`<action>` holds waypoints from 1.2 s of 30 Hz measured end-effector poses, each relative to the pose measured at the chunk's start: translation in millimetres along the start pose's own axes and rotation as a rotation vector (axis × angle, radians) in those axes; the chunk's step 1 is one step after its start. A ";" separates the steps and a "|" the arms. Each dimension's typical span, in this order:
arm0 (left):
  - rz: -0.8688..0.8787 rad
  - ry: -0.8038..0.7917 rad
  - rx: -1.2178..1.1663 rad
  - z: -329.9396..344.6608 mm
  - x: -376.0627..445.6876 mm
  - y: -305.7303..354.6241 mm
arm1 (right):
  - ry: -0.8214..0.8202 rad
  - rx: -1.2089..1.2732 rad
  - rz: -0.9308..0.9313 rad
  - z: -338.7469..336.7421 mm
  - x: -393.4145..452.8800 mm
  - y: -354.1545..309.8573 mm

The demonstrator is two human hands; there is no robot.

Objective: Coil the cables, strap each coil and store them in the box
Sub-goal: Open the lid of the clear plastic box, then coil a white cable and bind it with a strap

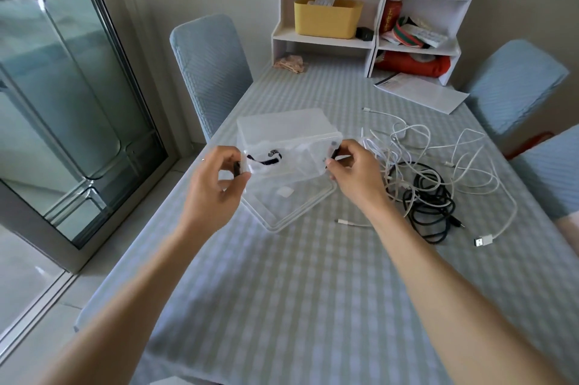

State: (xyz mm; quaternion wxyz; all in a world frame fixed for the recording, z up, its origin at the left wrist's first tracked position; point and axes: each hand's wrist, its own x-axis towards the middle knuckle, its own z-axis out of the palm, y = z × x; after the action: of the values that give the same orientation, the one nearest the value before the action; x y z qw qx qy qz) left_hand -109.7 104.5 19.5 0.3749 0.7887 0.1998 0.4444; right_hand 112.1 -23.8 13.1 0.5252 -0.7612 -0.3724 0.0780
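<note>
A clear plastic box sits at the middle of the checked table. My left hand pinches a dark clip at its left end. My right hand pinches a dark clip at its right end. A short black strap shows through the box's front wall. A flat clear plastic piece with a white label lies just in front of and under the box. To the right lies a loose tangle of white cables and a black cable, none coiled. A white USB plug lies nearest me.
A white shelf unit with a yellow bin stands at the table's far edge, with papers beside it. Blue-covered chairs stand at the far left and right. A glass sliding door is on the left.
</note>
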 end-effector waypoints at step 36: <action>-0.989 0.111 -0.698 34.1 127.1 -28.6 | -0.225 -0.422 0.040 -7.6 -14.7 5.5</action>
State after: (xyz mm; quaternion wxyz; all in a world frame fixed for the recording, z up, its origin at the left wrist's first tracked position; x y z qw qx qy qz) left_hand -13.4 191.1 56.5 0.7625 0.4086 0.4040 0.2972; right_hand 108.2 -40.0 7.7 0.3081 -0.8478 -0.4216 0.0930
